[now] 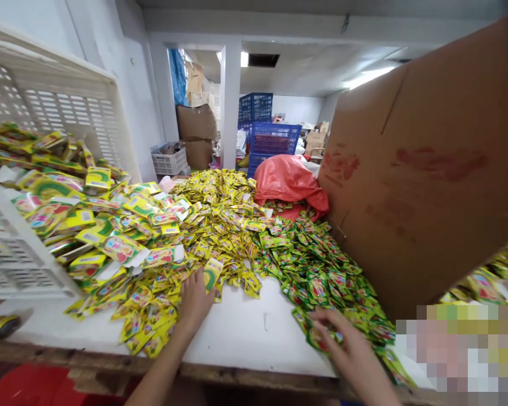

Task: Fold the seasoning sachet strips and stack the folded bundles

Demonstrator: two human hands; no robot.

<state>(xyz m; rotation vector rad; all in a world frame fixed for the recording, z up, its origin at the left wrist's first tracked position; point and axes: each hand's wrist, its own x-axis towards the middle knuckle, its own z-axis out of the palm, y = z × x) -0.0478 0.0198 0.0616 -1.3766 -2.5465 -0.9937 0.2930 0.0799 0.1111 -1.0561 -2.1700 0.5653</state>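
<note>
My left hand (196,300) is closed around a small yellow-and-green carton (213,274), held over the edge of a heap of yellow sachets (224,237). At the near edge of a pile of green sachets (317,282), my right hand (342,338) has its fingers curled on a green sachet (303,322); its grip is partly hidden. Many yellow cartons (122,248), some with white end flaps raised, spill out of a tipped white plastic crate (29,254) on the left.
A large cardboard box (423,169) leans on the right side of the white table (258,332). A red plastic bag (285,180) lies behind the green sachets. Blue crates (275,138) stand farther back. At the table's lower left lies a dark-and-yellow roll (2,327).
</note>
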